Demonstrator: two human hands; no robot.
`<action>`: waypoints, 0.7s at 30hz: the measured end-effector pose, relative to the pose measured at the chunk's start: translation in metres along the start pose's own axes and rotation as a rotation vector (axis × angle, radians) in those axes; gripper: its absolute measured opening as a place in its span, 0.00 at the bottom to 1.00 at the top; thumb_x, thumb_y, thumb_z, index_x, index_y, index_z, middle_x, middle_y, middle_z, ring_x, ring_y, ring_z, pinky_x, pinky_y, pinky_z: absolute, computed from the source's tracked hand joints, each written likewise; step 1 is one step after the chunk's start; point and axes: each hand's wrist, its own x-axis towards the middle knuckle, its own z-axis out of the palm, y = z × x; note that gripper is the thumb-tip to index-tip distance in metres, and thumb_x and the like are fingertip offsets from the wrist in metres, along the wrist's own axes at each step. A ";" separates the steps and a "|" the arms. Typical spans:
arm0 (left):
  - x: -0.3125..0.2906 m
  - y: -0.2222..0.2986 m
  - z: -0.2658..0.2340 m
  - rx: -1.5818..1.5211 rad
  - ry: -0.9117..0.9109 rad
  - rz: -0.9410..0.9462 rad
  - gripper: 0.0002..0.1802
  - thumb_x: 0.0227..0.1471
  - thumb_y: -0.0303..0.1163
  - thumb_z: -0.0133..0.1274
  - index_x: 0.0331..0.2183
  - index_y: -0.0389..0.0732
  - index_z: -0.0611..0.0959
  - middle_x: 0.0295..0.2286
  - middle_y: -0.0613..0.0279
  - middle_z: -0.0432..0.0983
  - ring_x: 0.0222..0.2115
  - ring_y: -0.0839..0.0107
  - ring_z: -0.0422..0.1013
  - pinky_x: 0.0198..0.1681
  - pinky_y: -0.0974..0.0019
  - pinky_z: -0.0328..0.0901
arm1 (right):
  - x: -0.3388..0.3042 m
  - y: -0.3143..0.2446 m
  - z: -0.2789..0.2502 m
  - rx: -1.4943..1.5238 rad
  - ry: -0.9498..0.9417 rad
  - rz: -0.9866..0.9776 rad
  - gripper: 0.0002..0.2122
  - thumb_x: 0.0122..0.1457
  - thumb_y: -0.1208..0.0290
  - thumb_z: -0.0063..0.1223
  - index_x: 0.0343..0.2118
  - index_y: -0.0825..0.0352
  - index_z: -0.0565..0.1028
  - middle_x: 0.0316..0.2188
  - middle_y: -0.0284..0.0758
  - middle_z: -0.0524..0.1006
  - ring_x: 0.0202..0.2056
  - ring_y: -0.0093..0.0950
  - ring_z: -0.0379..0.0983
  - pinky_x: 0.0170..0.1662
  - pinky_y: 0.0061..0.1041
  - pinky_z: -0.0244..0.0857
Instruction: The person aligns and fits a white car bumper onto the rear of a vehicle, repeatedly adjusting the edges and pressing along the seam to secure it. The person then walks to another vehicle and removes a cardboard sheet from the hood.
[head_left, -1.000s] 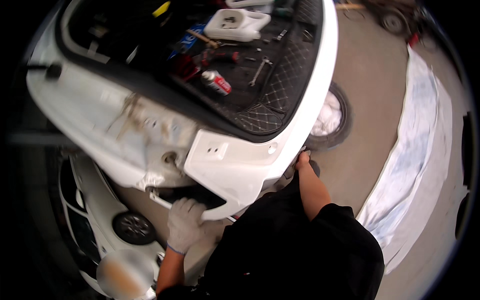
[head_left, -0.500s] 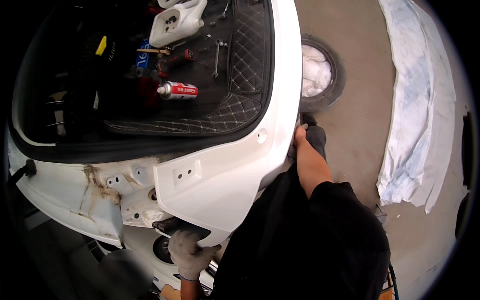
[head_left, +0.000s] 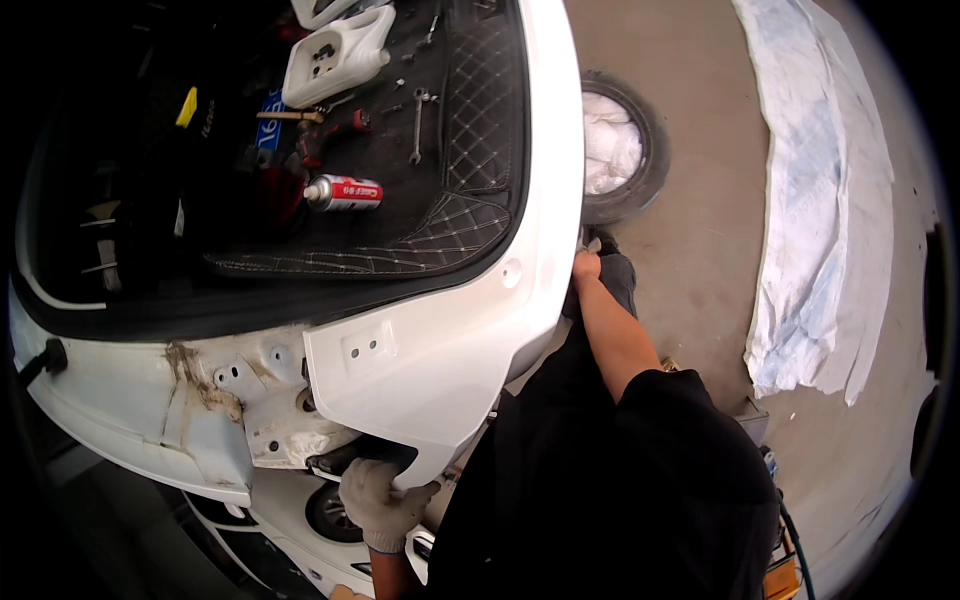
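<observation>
A white car body panel [head_left: 420, 370] curves round the rear corner of an open car boot. My left hand [head_left: 380, 500], in a pale knit glove, grips the panel's lower tip, with the thumb out on its right side. Reaching forward past the panel's outer right side, my right hand [head_left: 588, 265] is close against its edge. Its fingers are mostly hidden there. To the left of the panel, bare inner metal [head_left: 270, 385] shows brown dirt and bolt holes.
In the boot lie a red-and-white spray can [head_left: 345, 193], a cordless power tool [head_left: 330, 135], a wrench [head_left: 419, 125] and a cut-open white jug [head_left: 335, 58]. On the floor are a tyre [head_left: 650, 150] and white sheeting [head_left: 800, 200]. Another white car [head_left: 285, 510] stands below left.
The view has shifted slightly, so the car and floor things appear a little further left. Both hands keep their places at the panel.
</observation>
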 end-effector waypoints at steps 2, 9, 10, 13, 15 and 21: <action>0.000 -0.007 0.007 -0.044 0.070 0.056 0.29 0.11 0.38 0.71 0.24 0.44 0.76 0.21 0.61 0.71 0.20 0.56 0.68 0.25 0.58 0.63 | -0.001 -0.010 -0.020 -0.001 0.140 -0.097 0.21 0.60 0.62 0.44 0.52 0.70 0.72 0.47 0.54 0.76 0.50 0.53 0.70 0.54 0.43 0.63; -0.012 -0.014 0.007 0.088 0.056 -0.020 0.27 0.08 0.39 0.67 0.21 0.46 0.75 0.19 0.63 0.70 0.20 0.55 0.68 0.24 0.55 0.59 | 0.031 -0.088 -0.094 0.091 0.499 -0.257 0.16 0.62 0.64 0.46 0.44 0.73 0.73 0.40 0.55 0.78 0.43 0.56 0.74 0.48 0.48 0.66; -0.012 -0.016 0.005 0.071 0.034 -0.020 0.28 0.09 0.41 0.67 0.23 0.46 0.75 0.19 0.62 0.69 0.20 0.55 0.68 0.24 0.55 0.59 | 0.040 -0.099 -0.090 0.065 0.519 -0.246 0.15 0.62 0.65 0.46 0.44 0.73 0.73 0.39 0.55 0.78 0.42 0.55 0.74 0.47 0.48 0.67; 0.000 -0.017 0.009 0.081 0.090 0.111 0.25 0.14 0.37 0.65 0.22 0.46 0.71 0.18 0.60 0.68 0.19 0.55 0.67 0.23 0.56 0.59 | 0.043 -0.132 -0.039 0.073 0.433 -0.213 0.13 0.62 0.66 0.46 0.44 0.71 0.72 0.37 0.52 0.79 0.41 0.53 0.75 0.48 0.47 0.66; 0.001 -0.018 0.011 0.092 0.106 0.107 0.22 0.18 0.33 0.63 0.20 0.45 0.68 0.16 0.59 0.67 0.17 0.55 0.66 0.21 0.57 0.58 | 0.004 -0.151 -0.043 0.298 0.376 -0.092 0.12 0.62 0.67 0.47 0.43 0.70 0.70 0.38 0.50 0.79 0.42 0.51 0.75 0.49 0.47 0.65; -0.001 -0.022 0.016 0.041 0.171 0.145 0.20 0.22 0.32 0.63 0.18 0.45 0.67 0.16 0.58 0.68 0.17 0.53 0.66 0.22 0.56 0.58 | -0.004 -0.157 -0.065 0.100 0.384 -0.202 0.12 0.61 0.66 0.48 0.41 0.69 0.71 0.38 0.49 0.79 0.42 0.50 0.75 0.47 0.48 0.65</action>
